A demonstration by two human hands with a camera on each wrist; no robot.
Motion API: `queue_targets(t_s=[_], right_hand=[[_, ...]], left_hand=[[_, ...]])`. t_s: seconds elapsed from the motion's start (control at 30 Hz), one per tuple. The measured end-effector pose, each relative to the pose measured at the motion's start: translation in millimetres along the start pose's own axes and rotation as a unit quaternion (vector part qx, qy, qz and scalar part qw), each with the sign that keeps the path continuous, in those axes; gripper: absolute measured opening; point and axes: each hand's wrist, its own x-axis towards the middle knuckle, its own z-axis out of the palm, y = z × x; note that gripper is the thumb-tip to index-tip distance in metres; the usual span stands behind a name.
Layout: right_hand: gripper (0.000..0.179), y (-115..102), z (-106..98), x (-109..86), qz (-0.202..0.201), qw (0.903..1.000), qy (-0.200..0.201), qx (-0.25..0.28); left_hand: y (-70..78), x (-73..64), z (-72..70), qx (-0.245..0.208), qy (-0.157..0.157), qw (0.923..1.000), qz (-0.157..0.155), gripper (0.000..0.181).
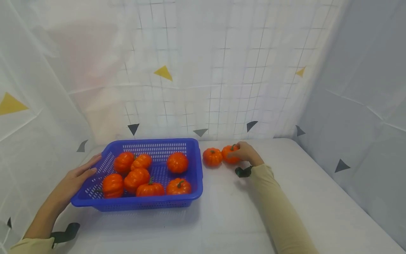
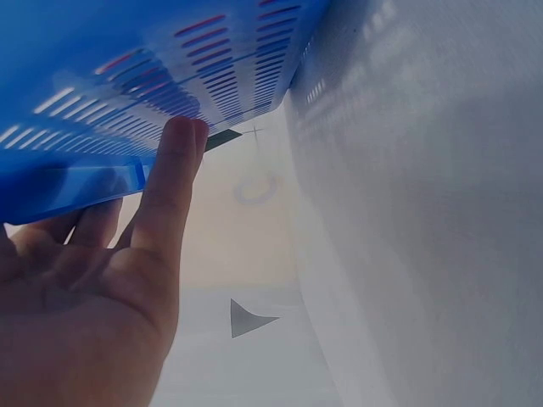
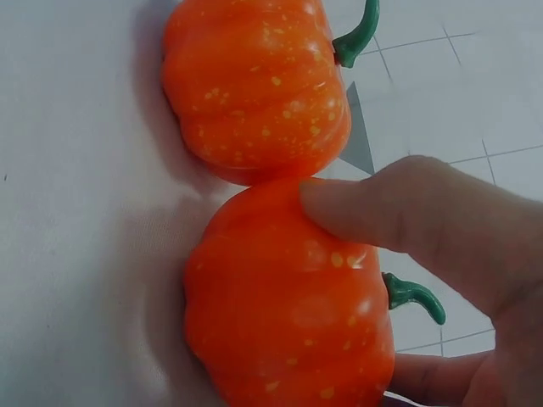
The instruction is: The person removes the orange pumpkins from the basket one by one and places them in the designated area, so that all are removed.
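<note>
A blue plastic basket (image 1: 133, 201) with slotted walls stands on the white table, holding several small orange pumpkins (image 1: 177, 162). My left hand (image 1: 74, 180) holds its left rim, fingers along the outer wall and thumb over the edge; the left wrist view shows a finger (image 2: 174, 170) against the slots. To the right of the basket, my right hand (image 1: 245, 152) grips a pumpkin (image 1: 229, 155) with a green stem. In the right wrist view the thumb (image 3: 348, 208) presses one side; the other fingers are mostly hidden. Another pumpkin (image 1: 212, 157) touches it on the left.
A white sheet with grid lines and coloured triangles (image 1: 164, 73) rises behind the table (image 1: 228, 218). Sheets also close off the left and the right side (image 1: 358, 106). The basket's left end is close to the left sheet.
</note>
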Motion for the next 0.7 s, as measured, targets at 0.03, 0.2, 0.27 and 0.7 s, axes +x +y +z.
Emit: queue_targets(t_s=[0.03, 0.2, 0.27, 0.7], right_hand=[[0.053, 0.2, 0.2, 0.1, 0.001, 1.0, 0.0, -0.002], [0.066, 2.1, 1.4, 1.7, 0.006, 1.0, -0.004, -0.002], [0.068, 2.5, 1.7, 1.7, 0.009, 0.9999, -0.005, 0.002], [0.088, -12.5, -7.5, -6.9, -0.008, 1.0, 0.003, -0.001]], left_hand=[[0.2, -0.2, 0.1, -0.001, -0.001, 1.0, 0.0, 0.065], [0.9, -1.0, 0.5, -0.001, -0.004, 1.0, -0.004, 0.065], [1.1, -1.2, 0.3, -0.002, -0.005, 1.0, -0.006, 0.065], [0.9, 0.3, -1.1, -0.01, -0.007, 0.9999, -0.011, 0.066]])
